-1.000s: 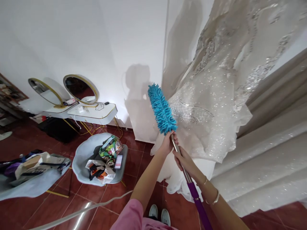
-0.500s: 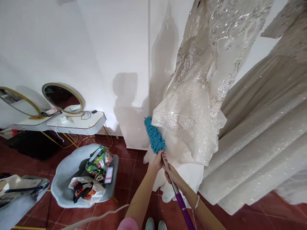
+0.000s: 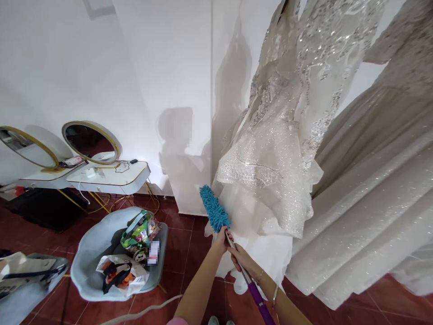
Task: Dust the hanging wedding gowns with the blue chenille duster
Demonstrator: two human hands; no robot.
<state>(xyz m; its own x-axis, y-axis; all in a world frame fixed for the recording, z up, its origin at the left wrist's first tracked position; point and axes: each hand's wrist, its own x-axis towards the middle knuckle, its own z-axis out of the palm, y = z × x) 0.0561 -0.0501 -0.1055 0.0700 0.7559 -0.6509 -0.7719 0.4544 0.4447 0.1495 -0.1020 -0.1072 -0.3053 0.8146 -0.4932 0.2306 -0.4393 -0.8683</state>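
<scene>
Both my hands grip a duster with a blue chenille head (image 3: pixel 214 211), a silver tube and a purple handle (image 3: pixel 260 301). My left hand (image 3: pixel 223 240) is wrapped around the tube just below the blue head. Lower on the tube, my right hand (image 3: pixel 241 258) is closed around it, with bracelets at the wrist. The blue head points up and left, beside the hem of a sparkling white gown (image 3: pixel 264 158) that hangs against the wall. Whether the fibres touch the fabric I cannot tell.
More pale gowns (image 3: pixel 379 194) hang at the right. A light-blue shell-shaped chair (image 3: pixel 86 253) with bags on it stands at the left. Behind it are a white dressing table (image 3: pixel 135 174) and a round mirror (image 3: pixel 90 142). A pale hose or cable (image 3: pixel 149 309) crosses the red tiled floor.
The duster's blue head has come down and slightly left, out from beside the gown's raised fold. Both hands have moved lower with it, still holding the tube.
</scene>
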